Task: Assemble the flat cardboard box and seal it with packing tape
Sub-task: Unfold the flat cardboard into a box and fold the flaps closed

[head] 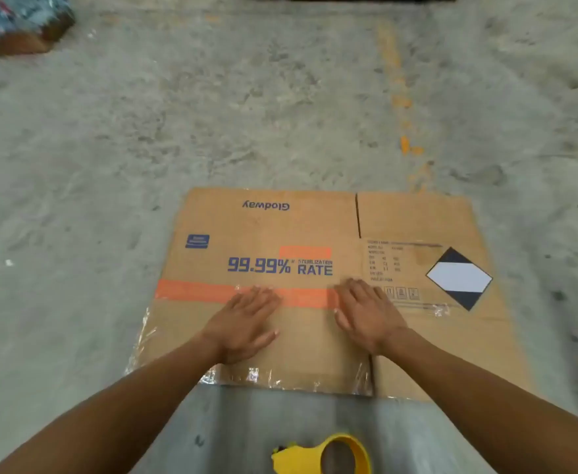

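A flattened brown cardboard box (pixel 267 230) lies on the concrete floor, printed with "99.99% RATE", an orange stripe and a black-and-white diamond label. Old clear tape clings to its near and left edges. My left hand (pixel 245 325) rests palm down on the box over the orange stripe, fingers spread. My right hand (pixel 366 313) lies flat beside it, close to the fold line between two panels. Neither hand holds anything. A yellow tape dispenser (pixel 325 455) sits at the bottom of the view, nearer to me than the box.
Rough grey concrete floor (pixel 212 114) spreads all around, with a worn orange painted line (pixel 400 97) running away at the right. A wrapped bundle (pixel 14 22) sits at the far left corner. A smooth grey surface (pixel 246 422) lies under the dispenser.
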Demonstrator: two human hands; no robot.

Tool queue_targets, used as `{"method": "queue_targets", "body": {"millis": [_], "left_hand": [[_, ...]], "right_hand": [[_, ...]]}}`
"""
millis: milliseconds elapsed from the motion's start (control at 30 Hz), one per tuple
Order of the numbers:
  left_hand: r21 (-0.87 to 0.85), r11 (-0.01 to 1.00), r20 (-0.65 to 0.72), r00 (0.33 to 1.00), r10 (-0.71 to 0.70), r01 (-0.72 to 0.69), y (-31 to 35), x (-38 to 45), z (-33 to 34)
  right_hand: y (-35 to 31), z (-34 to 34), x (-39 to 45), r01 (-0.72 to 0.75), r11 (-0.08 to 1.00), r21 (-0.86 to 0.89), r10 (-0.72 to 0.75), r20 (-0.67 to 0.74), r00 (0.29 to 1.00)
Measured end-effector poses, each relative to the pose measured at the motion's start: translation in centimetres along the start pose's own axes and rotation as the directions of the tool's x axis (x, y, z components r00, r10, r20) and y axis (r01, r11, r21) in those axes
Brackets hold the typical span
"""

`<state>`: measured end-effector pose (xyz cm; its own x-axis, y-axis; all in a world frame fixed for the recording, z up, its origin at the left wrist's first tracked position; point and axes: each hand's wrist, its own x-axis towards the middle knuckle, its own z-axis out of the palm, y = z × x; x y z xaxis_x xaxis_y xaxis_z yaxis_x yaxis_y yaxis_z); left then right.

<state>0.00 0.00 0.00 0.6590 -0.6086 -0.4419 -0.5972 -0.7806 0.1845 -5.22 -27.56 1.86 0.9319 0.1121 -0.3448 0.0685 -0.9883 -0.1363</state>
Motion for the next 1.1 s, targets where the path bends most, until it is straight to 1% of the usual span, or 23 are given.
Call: {"method": "queue_targets", "body": {"millis": [67, 133, 200, 300, 400, 433, 500, 567, 633, 667, 700, 767, 800, 867, 900, 967, 1033, 1100], "left_hand": [[0.119, 0.981, 0.046, 0.987, 0.152, -0.156, -0.4, -0.5, 1.8], [0.217, 0.954, 0.081, 0.977, 0.195, -0.208, -0.8, -1.2, 3.4], [0.275, 0.937, 0.091, 0.977, 0.195, -0.213, -0.6, -1.6, 4.0], [0.323, 0.925, 0.111, 0.979, 0.172, -0.199, 0.0, -2.2, 4.4], [0.392, 0.898, 0.077, 0.980, 0.183, -0.199, 0.0, -2.2, 5.2], [0.417, 0.884, 0.074, 0.978, 0.197, -0.210, 0.0, -2.3, 5.2], [0.444, 0.863, 0.116, 0.970, 0.213, -0.242, 0.3, -2.4, 4.9], [0.467, 0.848, 0.166, 0.967, 0.194, -0.250, 0.9, -2.6, 4.4], [0.470, 0.844, 0.175, 0.965, 0.196, -0.257, 1.3, -2.8, 3.6], [0.465, 0.848, 0.164, 0.966, 0.199, -0.253, 1.0, -2.9, 3.2], [0.453, 0.857, 0.121, 0.969, 0.215, -0.246, 0.5, -2.9, 2.8], [0.397, 0.889, -0.030, 0.965, 0.260, -0.227, -0.7, -2.8, 1.6], [0.363, 0.910, -0.098, 0.963, 0.252, -0.201, -1.3, -2.9, 0.6], [0.280, 0.952, -0.219, 0.957, 0.189, -0.124, -2.0, -3.1, -1.8], [0.250, 0.966, -0.284, 0.949, 0.135, -0.063, -2.3, -3.2, -2.9], [0.200, 0.975, -0.429, 0.904, 0.002, 0.093, -2.4, -3.5, -4.7], [0.083, 0.957, -0.552, 0.812, -0.189, 0.279, -2.6, -3.6, -5.9], [-0.131, 0.892, -0.596, 0.685, -0.419, 0.432, -2.5, -3.6, -6.7]], "right_hand": [[0.2, 2.1, -1.1, 0.086, 0.993, -0.075, -0.080, 0.081, 0.993], [0.6, 4.4, -2.5, 0.140, 0.981, -0.135, -0.123, 0.128, 0.984], [0.9, 5.3, -3.3, 0.190, 0.966, -0.176, -0.166, 0.139, 0.976], [1.6, 4.9, -3.9, 0.280, 0.930, -0.239, -0.226, 0.230, 0.947], [2.0, 4.9, -4.8, 0.369, 0.864, -0.342, -0.282, 0.278, 0.918], [2.1, 4.9, -5.0, 0.387, 0.844, -0.372, -0.296, 0.280, 0.913], [2.0, 4.8, -5.2, 0.412, 0.814, -0.409, -0.313, 0.288, 0.905], [1.4, 4.7, -5.5, 0.420, 0.802, -0.425, -0.311, 0.303, 0.901], [0.9, 4.4, -5.9, 0.432, 0.784, -0.445, -0.316, 0.312, 0.896], [0.8, 4.1, -6.0, 0.436, 0.781, -0.448, -0.317, 0.317, 0.894], [0.8, 3.6, -6.1, 0.432, 0.785, -0.443, -0.317, 0.313, 0.896], [1.1, 2.3, -5.5, 0.395, 0.820, -0.415, -0.306, 0.265, 0.914], [1.2, 1.3, -5.0, 0.363, 0.849, -0.384, -0.292, 0.232, 0.928], [1.4, -1.1, -4.1, 0.307, 0.902, -0.305, -0.261, 0.183, 0.948], [1.2, -2.4, -3.7, 0.299, 0.912, -0.281, -0.267, 0.147, 0.952], [0.5, -5.0, -3.3, 0.294, 0.913, -0.284, -0.288, 0.066, 0.956], [-0.4, -7.3, -3.0, 0.278, 0.913, -0.298, -0.293, -0.005, 0.956], [-1.0, -9.3, -2.8, 0.253, 0.919, -0.304, -0.278, -0.041, 0.960]]}}
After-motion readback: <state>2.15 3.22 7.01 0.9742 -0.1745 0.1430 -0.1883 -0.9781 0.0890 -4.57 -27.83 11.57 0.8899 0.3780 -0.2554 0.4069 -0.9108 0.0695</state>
